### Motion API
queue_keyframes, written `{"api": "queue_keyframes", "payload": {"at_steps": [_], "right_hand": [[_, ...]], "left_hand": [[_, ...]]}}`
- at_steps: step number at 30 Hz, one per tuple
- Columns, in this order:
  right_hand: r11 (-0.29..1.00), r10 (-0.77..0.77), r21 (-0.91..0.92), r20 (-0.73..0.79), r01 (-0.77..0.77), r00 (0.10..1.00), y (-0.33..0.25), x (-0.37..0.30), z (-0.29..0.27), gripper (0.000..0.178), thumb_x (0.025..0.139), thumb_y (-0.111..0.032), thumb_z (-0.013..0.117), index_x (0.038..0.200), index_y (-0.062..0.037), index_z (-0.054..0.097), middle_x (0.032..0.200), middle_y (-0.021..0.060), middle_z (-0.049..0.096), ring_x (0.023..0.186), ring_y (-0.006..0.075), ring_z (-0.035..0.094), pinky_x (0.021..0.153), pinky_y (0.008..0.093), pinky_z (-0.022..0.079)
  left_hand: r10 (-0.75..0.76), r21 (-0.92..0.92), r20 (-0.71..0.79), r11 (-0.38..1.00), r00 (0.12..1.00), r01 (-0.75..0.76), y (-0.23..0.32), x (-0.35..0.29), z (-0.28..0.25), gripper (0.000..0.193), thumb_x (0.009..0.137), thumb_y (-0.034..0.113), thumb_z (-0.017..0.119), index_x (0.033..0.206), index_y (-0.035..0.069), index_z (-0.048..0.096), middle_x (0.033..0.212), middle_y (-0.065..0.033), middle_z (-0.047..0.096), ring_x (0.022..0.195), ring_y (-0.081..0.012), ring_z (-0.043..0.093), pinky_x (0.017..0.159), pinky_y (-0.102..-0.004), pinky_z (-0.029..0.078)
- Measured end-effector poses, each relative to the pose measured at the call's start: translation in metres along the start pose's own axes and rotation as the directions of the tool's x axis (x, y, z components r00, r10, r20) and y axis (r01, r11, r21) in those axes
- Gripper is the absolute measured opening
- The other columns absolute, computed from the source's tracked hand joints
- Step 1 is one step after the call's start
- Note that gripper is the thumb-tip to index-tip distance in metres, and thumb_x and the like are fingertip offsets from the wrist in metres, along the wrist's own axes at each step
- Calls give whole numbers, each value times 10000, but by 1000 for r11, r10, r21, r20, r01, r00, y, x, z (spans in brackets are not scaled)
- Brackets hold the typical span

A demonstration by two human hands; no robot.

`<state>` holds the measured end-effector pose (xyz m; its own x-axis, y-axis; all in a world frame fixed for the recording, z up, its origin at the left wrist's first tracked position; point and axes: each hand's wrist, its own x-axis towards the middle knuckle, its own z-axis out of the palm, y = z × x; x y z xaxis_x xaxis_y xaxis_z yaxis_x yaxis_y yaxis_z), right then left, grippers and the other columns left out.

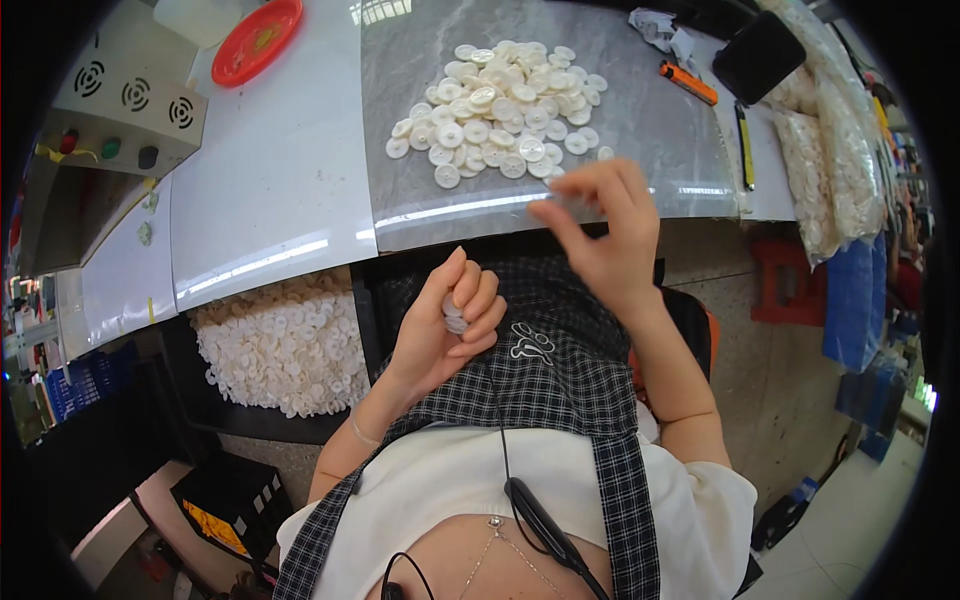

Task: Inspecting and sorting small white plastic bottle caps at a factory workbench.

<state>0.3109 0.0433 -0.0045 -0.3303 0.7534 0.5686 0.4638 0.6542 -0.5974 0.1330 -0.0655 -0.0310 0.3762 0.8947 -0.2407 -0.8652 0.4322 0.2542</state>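
Your left hand grips white discs: hold them snug. Right hand, near-right of far pile: can't tell if loaded.

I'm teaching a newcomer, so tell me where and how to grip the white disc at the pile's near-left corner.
Pinch the white disc by opposite sides of its rim, probably best from the near side: it looks thin, round and lies flat, with gray tabletop before it.
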Motion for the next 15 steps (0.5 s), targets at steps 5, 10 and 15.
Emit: {"api": "queue_keyframes", "payload": {"at_steps": [5, 10, 15], "right_hand": [[972, -93, -199, 145, 122, 985, 14, -8, -11, 320, 679, -157, 839, 952, -99, 683, 1033, -5, 681, 963, 205, 591, 823, 325, 430], [961, -193, -184, 93, 208, 977, 21, -30, -14, 290, 669, -151, 841, 915, -107, 695, 952, -3, 694, 908, 197, 623, 833, 320, 418], [972, 8, 228, 172, -48, 985, -8, -26, -17, 190, 694, -20, 794, 838, -104, 703, 842, -4, 694, 856, 174, 640, 827, 303, 408]], "left_hand": [[-7, 53, -29, 999, 1000, 8, 0, 2, 7, 382, 1072, 325, 326, 786, 96, 433, 630, 8, 380, 515, -72, 347, 354, -176, 244], [22, 146, -117, 989, 993, -4, -3, 5, 5, 310, 1073, 324, 330, 970, 88, 502, 625, 26, 365, 500, -60, 333, 357, -160, 258], [26, 429, -109, 903, 994, 24, -9, 3, 12, 372, 1066, 381, 342, 1110, 47, 502, 641, 23, 386, 506, -57, 360, 369, -177, 261]]}}
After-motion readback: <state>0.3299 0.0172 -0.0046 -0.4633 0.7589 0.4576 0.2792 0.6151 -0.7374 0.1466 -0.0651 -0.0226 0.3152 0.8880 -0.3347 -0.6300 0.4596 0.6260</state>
